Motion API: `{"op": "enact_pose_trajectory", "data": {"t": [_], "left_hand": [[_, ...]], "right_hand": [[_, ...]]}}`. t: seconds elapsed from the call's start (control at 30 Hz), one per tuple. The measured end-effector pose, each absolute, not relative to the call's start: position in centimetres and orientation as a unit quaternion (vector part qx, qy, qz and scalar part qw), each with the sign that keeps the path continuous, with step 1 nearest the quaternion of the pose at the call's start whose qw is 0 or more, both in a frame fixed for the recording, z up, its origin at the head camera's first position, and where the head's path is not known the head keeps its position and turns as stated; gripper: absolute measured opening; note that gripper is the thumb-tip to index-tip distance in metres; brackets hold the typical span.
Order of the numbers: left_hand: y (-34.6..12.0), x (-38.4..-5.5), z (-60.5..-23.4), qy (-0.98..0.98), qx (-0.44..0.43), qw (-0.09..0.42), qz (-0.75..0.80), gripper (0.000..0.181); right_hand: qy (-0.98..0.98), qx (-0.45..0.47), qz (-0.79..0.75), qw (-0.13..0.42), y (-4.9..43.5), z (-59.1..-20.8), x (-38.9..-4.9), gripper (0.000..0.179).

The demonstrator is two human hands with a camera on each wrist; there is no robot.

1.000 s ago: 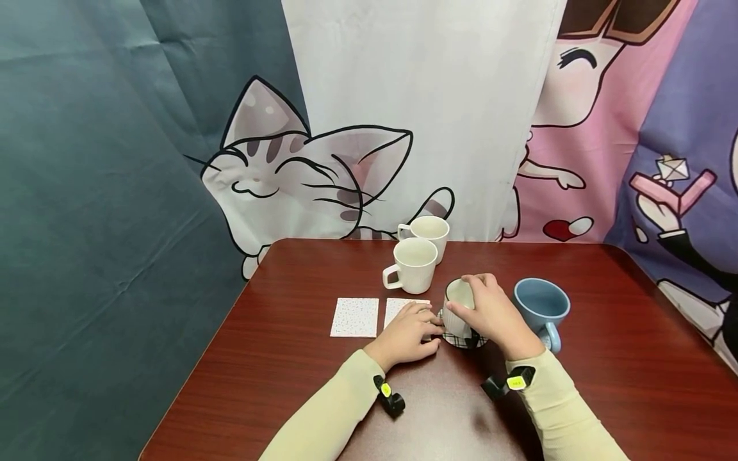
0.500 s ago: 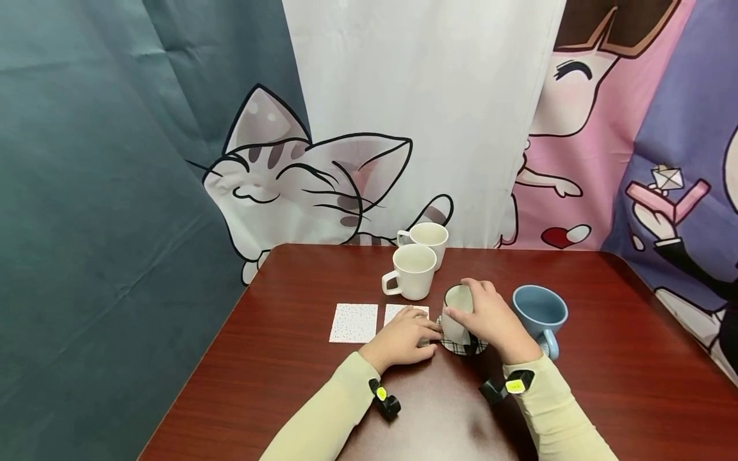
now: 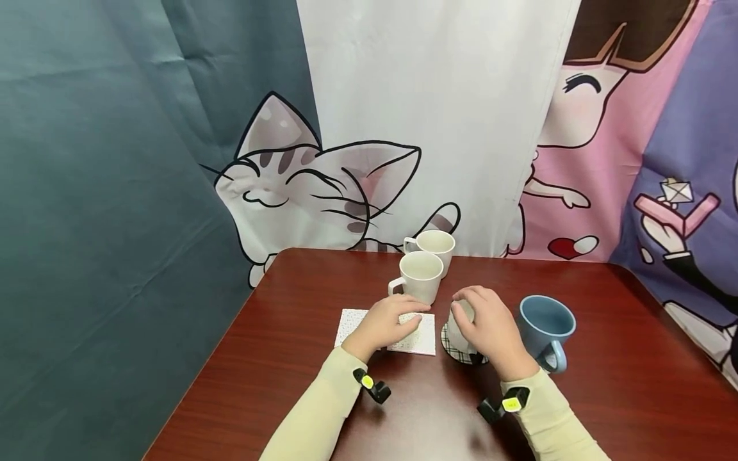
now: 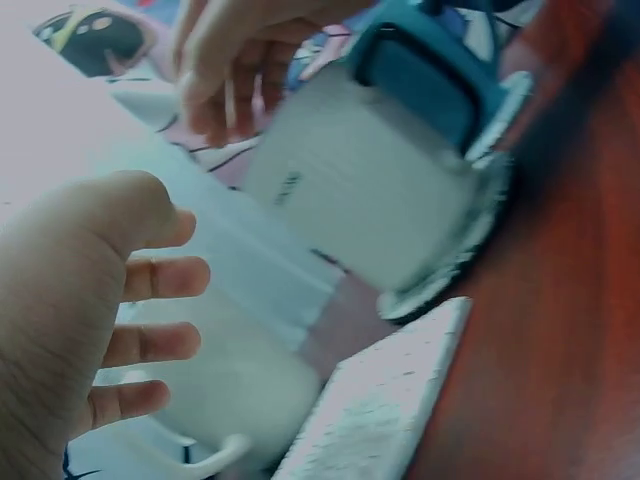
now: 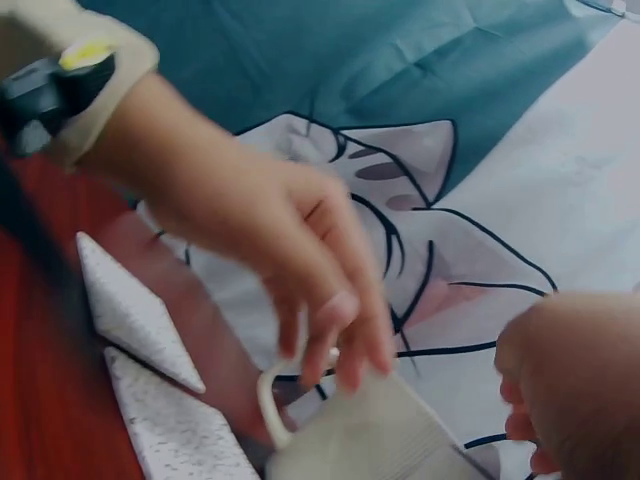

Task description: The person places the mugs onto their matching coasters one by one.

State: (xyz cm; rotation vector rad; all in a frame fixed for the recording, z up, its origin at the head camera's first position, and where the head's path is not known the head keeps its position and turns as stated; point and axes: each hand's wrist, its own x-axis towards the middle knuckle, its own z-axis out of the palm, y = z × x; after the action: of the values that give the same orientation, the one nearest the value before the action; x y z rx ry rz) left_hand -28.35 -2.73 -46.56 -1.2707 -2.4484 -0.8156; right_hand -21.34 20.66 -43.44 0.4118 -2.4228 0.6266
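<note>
A white cup (image 3: 455, 334) with a dark rim stands upright on a round plaid coaster (image 3: 459, 356). Small dark lettering shows on the cup (image 4: 350, 180) in the left wrist view. My right hand (image 3: 490, 330) is over it with loosely bent fingers; in the left wrist view the right hand (image 4: 245, 70) hangs apart from the cup. My left hand (image 3: 383, 325), fingers extended, hovers above two square speckled coasters, the right one (image 3: 423, 339) and the left one (image 3: 349, 320). Its fingertips overlap the front white mug (image 3: 422, 275) in the head view.
Another white mug (image 3: 436, 245) stands just behind the front one. On the right is a blue mug (image 3: 544, 320), its handle facing me. The red-brown table (image 3: 248, 384) ends at a printed cloth backdrop (image 3: 369, 83).
My left hand has moved left, away from the plaid coaster, and raised over the square coasters. My right hand has loosened from the cup, which stays on the plaid coaster. The head view has shifted slightly.
</note>
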Motion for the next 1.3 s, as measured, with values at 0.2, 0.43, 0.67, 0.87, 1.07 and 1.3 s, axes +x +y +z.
{"op": "enact_pose_trajectory", "data": {"t": [0.2,0.43,0.67,0.87,1.07,1.3], "left_hand": [[-4.4,-29.3,-45.9,-0.837,-0.384,0.162,-0.355,0.03],[-5.3,-30.0,-46.3,-0.844,-0.301,0.171,-0.41,0.044],[-5.0,-30.7,-47.1,-0.858,-0.231,0.113,-0.446,0.048],[-4.3,-31.4,-48.0,-0.846,-0.182,0.058,-0.498,0.051],[-3.6,-32.2,-48.6,-0.851,-0.159,0.038,-0.5,0.046],[-2.9,-33.1,-49.3,-0.845,-0.14,0.031,-0.516,0.035]], "right_hand": [[-0.879,0.261,0.198,0.347,19.9,-44.5,-20.8,0.009],[-0.869,0.279,0.171,0.372,19.2,-44.4,-19.7,0.016],[-0.847,0.35,0.155,0.368,17.9,-45.5,-19.0,0.026],[-0.863,0.354,0.148,0.329,16.6,-48.0,-18.5,0.033],[-0.887,0.331,0.173,0.273,15.9,-50.3,-18.3,0.039],[-0.899,0.311,0.168,0.257,16.2,-52.2,-18.6,0.038]]}}
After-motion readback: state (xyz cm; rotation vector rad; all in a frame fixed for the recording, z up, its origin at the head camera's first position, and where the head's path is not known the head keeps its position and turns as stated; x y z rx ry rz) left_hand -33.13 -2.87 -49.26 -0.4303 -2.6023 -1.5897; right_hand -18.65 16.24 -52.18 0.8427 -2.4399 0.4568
